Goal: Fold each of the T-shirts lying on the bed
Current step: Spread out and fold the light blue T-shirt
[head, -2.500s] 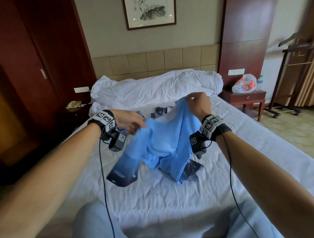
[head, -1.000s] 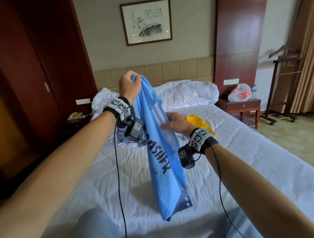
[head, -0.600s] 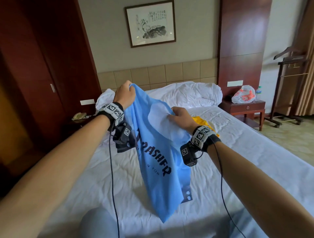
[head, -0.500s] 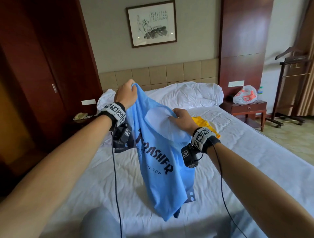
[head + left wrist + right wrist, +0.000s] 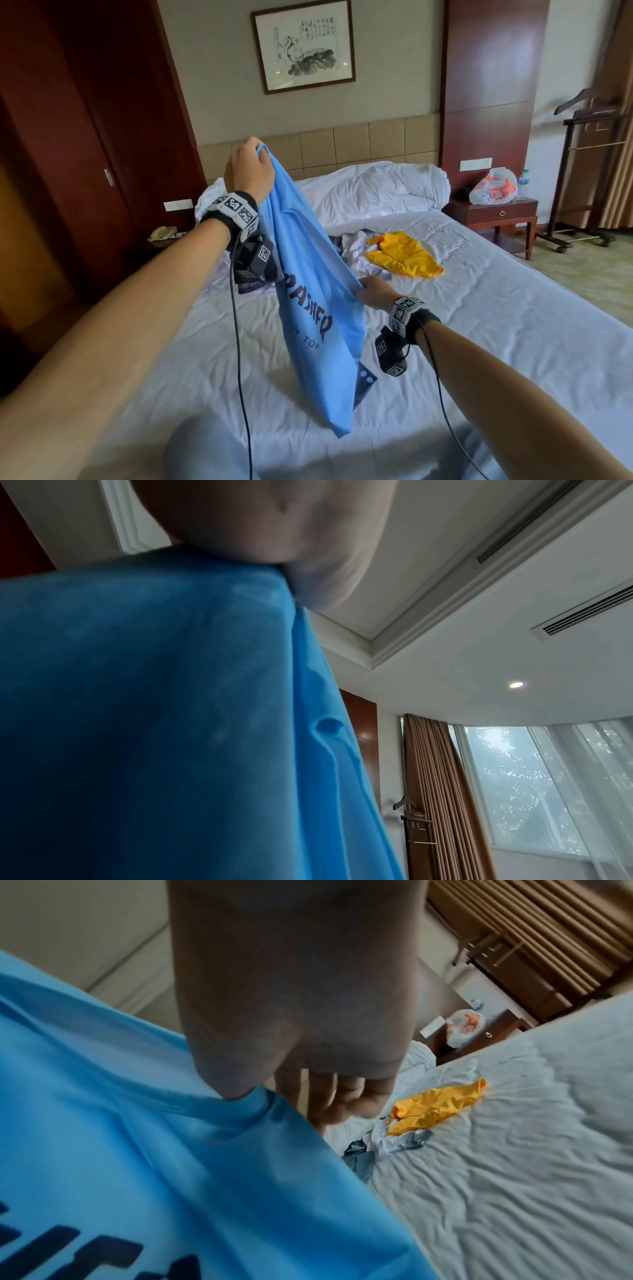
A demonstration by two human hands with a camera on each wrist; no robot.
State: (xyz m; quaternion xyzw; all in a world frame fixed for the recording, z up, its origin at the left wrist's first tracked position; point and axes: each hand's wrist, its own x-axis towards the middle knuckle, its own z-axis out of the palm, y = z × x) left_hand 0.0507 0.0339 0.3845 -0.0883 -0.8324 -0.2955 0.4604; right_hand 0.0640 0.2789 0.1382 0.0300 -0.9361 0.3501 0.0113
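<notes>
The left hand [image 5: 248, 169] is raised high, fist closed on the top edge of the blue T-shirt [image 5: 317, 308], which hangs down over the bed [image 5: 496, 325]. Lower, the right hand [image 5: 375, 293] pinches the shirt's side edge. A yellow T-shirt [image 5: 400, 255] lies crumpled beyond both hands.

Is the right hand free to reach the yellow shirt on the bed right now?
Probably not yet: the right hand pinches the blue shirt's edge. The yellow shirt lies just beyond it on the bed, nothing between.
</notes>
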